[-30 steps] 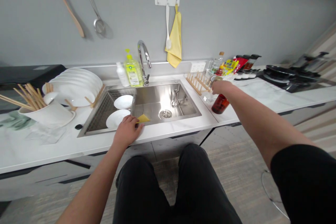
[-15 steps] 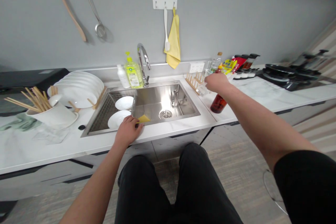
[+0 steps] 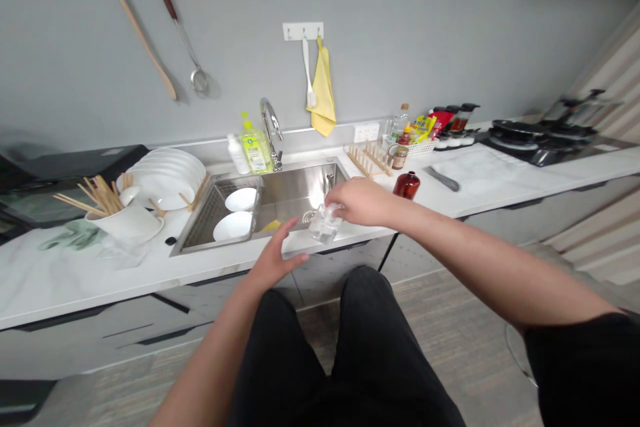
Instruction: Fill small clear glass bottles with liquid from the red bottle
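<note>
My right hand (image 3: pixel 356 200) grips a clear glass (image 3: pixel 325 225) and holds it over the front edge of the sink (image 3: pixel 283 180). To its left, my left hand (image 3: pixel 273 263) is open, thumb and fingers spread, with a small gap between it and the glass. A yellow sponge (image 3: pixel 271 225) lies at the sink's front, just beyond my left fingertips. Two white bowls (image 3: pixel 233 227) sit in a draining basket at the sink's left side. An amber bottle (image 3: pixel 406 185) stands behind my right forearm.
Left of the sink are a rack of white plates (image 3: pixel 165 177) and a white container (image 3: pixel 125 223) with chopsticks. Soap bottles (image 3: pixel 256 150) and a faucet (image 3: pixel 271 130) stand behind the sink. On the right are a wooden rack (image 3: pixel 367 161), a jar (image 3: pixel 400 158) and a dark-handled utensil (image 3: pixel 443 178).
My right hand has brought the glass from the wooden rack's side leftward and nearer, to the sink's front. My left hand has lifted off the sink edge by the sponge, moved right and opened.
</note>
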### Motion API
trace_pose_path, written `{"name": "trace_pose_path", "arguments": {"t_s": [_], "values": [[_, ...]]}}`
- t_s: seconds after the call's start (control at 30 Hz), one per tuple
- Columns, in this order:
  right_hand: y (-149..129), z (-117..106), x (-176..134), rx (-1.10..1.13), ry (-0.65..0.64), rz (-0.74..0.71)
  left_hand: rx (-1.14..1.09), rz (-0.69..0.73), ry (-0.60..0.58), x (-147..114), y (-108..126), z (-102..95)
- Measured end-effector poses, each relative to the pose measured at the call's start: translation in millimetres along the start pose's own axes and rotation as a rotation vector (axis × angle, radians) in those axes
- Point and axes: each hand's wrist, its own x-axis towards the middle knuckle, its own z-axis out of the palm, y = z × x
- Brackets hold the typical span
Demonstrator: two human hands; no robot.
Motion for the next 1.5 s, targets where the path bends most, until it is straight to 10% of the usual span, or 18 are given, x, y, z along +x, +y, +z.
{"name": "trace_pose_path", "arguments": {"t_s": [0.3,0.47,0.6,0.83,1.17,1.5], "values": [[-71.1,8.2,-50.2,0.238,0.025,-0.238,-0.327,-0.060,-0.135,-41.0,70.7,32.1],[-92.8,18.2,-88.1,0.564,0.231,-0.147,-0.428,-0.085,0.056,-73.2,85.4,38.8],[-113.1,66.3,-117.1,0.841,0.532,0.184,-0.429,-0.138,0.235,-94.1,98.4,43.4],[-151.0,154.5,-130.3,1.446,0.385,0.248,-0.154,-0.114,0.199,-114.0,127.2,59.0],[-140.6,150.5,-133.0,1.485,0.383,0.298,-0.259,0.027,0.094,-107.4,142.5,38.9],[-152.2,157.3,-123.8,1.529,0.416,0.361,-0.296,-0.052,0.212,-87.3,132.8,59.9]]}}
